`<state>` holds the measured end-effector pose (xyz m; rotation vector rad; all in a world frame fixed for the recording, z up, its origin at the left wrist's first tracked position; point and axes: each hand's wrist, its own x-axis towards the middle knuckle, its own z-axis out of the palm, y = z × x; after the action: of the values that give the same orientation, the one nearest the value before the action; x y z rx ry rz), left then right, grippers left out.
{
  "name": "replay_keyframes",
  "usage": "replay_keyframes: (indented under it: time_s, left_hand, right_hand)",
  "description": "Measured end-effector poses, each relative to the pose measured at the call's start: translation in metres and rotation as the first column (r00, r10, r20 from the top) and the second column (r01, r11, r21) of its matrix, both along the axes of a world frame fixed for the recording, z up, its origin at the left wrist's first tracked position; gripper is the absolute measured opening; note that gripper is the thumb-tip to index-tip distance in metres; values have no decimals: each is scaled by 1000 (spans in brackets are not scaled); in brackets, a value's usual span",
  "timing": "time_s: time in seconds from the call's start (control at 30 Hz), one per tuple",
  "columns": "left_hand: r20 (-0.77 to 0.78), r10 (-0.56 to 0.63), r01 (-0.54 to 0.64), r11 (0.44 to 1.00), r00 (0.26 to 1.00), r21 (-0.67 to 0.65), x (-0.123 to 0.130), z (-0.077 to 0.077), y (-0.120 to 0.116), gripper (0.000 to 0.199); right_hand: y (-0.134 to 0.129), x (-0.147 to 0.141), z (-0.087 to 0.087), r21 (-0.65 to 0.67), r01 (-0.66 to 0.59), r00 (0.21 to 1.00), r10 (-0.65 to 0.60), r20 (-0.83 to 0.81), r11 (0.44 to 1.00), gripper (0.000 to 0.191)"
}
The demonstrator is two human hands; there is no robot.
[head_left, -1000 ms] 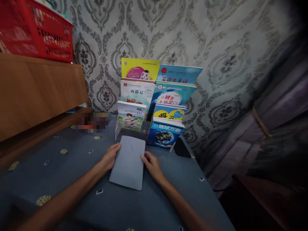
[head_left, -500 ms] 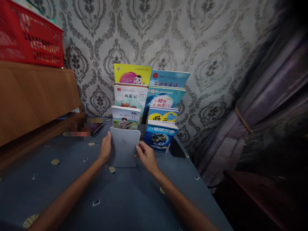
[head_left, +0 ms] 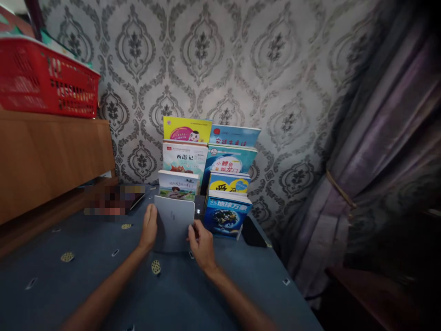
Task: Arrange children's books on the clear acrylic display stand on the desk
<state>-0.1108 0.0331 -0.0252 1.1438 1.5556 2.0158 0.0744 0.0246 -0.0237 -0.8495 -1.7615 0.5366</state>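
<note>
A plain grey notebook (head_left: pixel 173 226) stands nearly upright in front of the left column of books, small faint print at its middle. My left hand (head_left: pixel 149 228) presses along its left edge, fingers partly hidden behind. At the right edge, my right hand (head_left: pixel 202 243) grips it between thumb and curled fingers. Directly behind rises a book with a figure in a green landscape (head_left: pixel 177 186), then a white book (head_left: pixel 184 158) and a yellow book (head_left: pixel 186 128). Beside my right hand stands a blue book with a globe (head_left: pixel 225 218), at the front of the right column.
Behind the globe book are a yellow-and-blue book (head_left: pixel 229 183), a teal book (head_left: pixel 230 158) and a light blue book (head_left: pixel 236 134). A black flat object (head_left: pixel 255 233) lies right of them. A red basket (head_left: pixel 51 85) tops the wooden cabinet (head_left: pixel 55 156). Curtains (head_left: pixel 330 193) hang right.
My view has tilted upward, so the books and hands sit lower in the picture. Both hands keep hold of the grey notebook, which stays in front of the left column.
</note>
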Motion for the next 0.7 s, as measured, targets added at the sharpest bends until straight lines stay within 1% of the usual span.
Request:
replay_keyframes:
  time_s: [0.1,0.17,0.27,0.33,0.57,0.7]
  left_hand:
    - [-74,-34,39,997,997,63,-3,18,4,37]
    - [-111,-45,56,994,993,91,-6,30,9,33]
    - [-137,-49,65,991,989,115,-10,44,18,27]
    - [-147,-53,72,989,988,129,-13,52,24,24]
    - [-173,-66,98,978,983,183,-20,83,39,17]
    - [-157,-50,81,977,986,199,-23,100,51,12]
  right_hand:
    - [10,-6,8,-25,2,1000,-3,-25,1000,26]
    - [18,-10,15,-70,-14,998,10,-55,997,25]
    - [30,-14,28,-142,-48,995,35,-94,989,24]
    - [36,-17,37,-157,-55,993,37,-114,986,24]
    - [59,-25,61,-70,-11,991,2,-132,997,23]
    - [76,-28,78,-39,3,991,-9,-136,999,16]
